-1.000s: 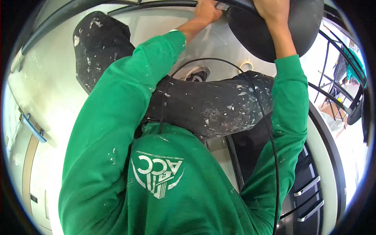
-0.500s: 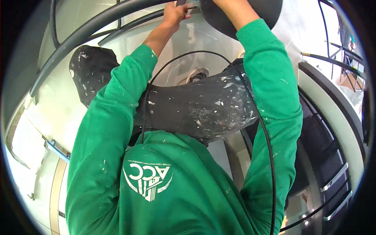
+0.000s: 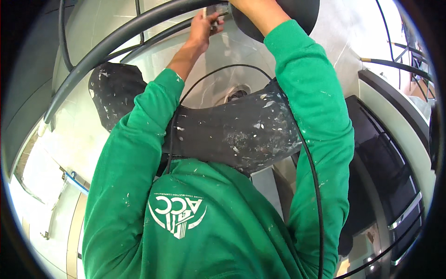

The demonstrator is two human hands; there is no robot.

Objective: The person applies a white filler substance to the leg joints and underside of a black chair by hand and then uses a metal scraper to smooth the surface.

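My left hand (image 3: 204, 29) is raised to the top of the view, its fingers curled and pinched around a small pale fitting (image 3: 217, 10) just beside the dark round object (image 3: 278, 18). My right hand is cut off by the upper edge; only the wrist and green sleeve (image 3: 311, 83) show against that dark round shape, so I cannot tell how those fingers lie. Below my arms sits one pale basin (image 3: 218, 79) with a single round drain (image 3: 237, 94) in its bottom; the basin holds nothing else that I can see. One thin black cable (image 3: 312, 172) loops from the basin area down past my right arm. Two paint-speckled dark trouser legs (image 3: 232, 132) cross beneath my arms. Two dark curved pipes (image 3: 116, 42) sweep across the upper left.
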